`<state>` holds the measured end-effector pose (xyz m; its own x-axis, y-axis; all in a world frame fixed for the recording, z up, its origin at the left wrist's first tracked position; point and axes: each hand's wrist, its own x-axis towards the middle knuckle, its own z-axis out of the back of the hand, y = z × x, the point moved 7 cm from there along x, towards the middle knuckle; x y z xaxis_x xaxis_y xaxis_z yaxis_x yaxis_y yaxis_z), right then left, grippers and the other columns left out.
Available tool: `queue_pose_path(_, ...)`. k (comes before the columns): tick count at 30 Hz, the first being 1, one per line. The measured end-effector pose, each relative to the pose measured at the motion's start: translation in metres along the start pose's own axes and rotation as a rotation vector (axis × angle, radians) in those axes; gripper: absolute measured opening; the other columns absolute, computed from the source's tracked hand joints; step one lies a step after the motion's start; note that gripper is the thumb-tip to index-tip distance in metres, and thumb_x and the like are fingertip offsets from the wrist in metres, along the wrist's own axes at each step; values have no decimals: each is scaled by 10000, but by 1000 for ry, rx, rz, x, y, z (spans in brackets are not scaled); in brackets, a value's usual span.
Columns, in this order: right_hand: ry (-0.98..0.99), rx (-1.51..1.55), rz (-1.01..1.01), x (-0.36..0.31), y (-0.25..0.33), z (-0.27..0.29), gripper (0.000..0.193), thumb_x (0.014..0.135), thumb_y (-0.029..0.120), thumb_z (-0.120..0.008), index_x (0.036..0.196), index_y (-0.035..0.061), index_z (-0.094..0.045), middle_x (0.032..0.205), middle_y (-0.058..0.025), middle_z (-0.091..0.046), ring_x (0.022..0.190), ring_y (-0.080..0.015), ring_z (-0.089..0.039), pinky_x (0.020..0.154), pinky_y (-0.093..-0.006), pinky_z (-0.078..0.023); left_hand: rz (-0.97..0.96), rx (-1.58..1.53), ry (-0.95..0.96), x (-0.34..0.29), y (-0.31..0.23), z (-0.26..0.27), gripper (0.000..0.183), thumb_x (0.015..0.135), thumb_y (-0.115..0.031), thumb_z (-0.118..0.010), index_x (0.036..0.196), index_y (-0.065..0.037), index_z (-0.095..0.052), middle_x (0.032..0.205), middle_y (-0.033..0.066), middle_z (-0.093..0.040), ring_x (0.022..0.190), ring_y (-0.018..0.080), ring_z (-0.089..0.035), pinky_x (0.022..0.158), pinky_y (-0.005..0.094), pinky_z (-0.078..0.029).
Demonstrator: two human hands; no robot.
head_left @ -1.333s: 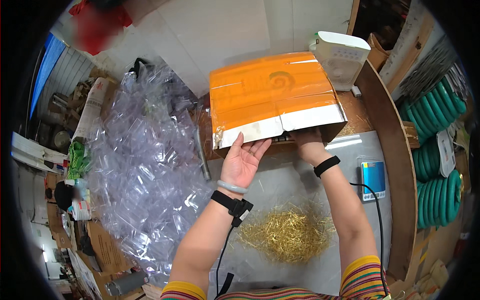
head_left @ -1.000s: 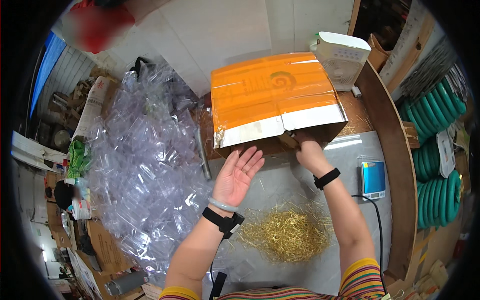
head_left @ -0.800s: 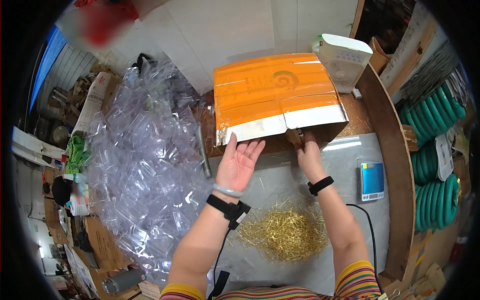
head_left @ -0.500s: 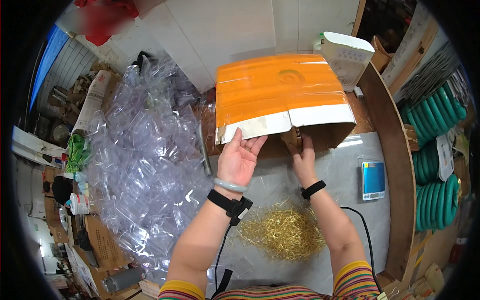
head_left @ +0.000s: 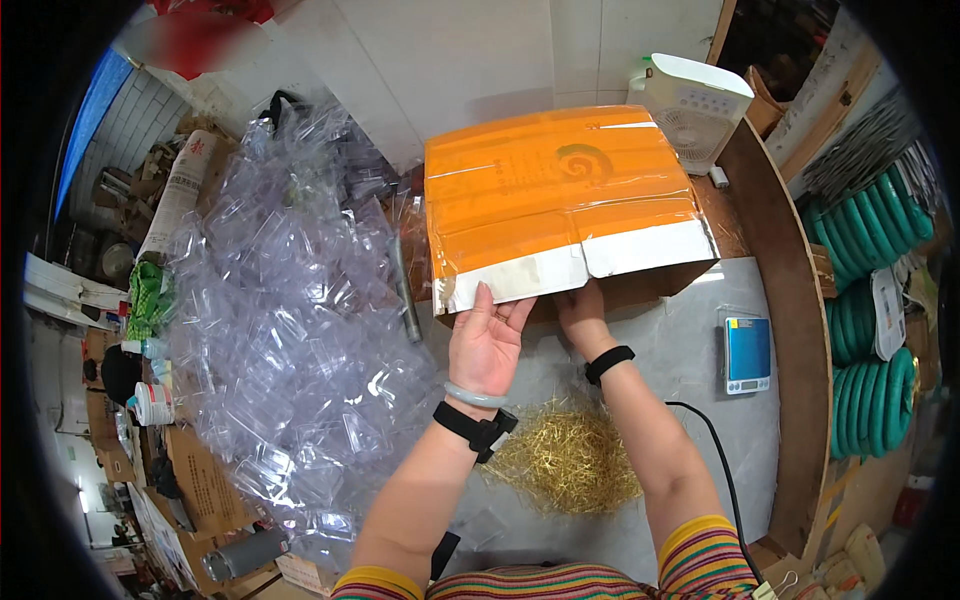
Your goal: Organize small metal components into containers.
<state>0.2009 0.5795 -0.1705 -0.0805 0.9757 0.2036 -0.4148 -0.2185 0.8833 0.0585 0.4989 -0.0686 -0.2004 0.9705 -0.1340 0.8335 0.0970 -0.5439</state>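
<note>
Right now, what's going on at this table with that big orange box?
A person is working at a grey table with both bare hands. The left hand lies open, palm up, against the white front edge of the large orange box, while the right hand reaches underneath that flap, its fingers hidden. A heap of golden straw-like shreds lies between the forearms. A big pile of clear plastic trays sits to the left, and a small blue scale to the right.
</note>
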Motion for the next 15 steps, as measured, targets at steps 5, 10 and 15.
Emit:
queue_pose_path(5, 339, -174, -206, 6, 5, -3, 481, 870, 242, -702, 1232, -9, -509, 1157, -286, -598, 1019, -469, -586, 842, -488, -495, 2, 56, 58, 6, -11, -3, 377, 1057, -185, -424, 1385, 0, -419, 1375, 139, -536, 1267, 272, -537, 1100, 438, -458)
queue_pose_path(10, 217, -380, -59, -15, 22, 30, 477, 868, 217, -649, 1263, -7, -502, 1184, -296, -580, 1002, -452, -599, 847, -515, -498, 25, 29, 27, 17, -15, -14, 376, 1057, -184, -424, 1380, 11, -421, 1376, 145, -534, 1264, 273, -539, 1097, 440, -462)
queue_pose_path(15, 411, -610, 516, -97, 35, 31, 451, 809, 65, -581, 1254, 7, -537, 1255, -243, -572, 1119, -394, -563, 927, -466, -481, 40, 23, 1, 26, -18, -15, 379, 1055, -185, -432, 1379, 11, -423, 1369, 143, -537, 1260, 272, -542, 1108, 440, -451)
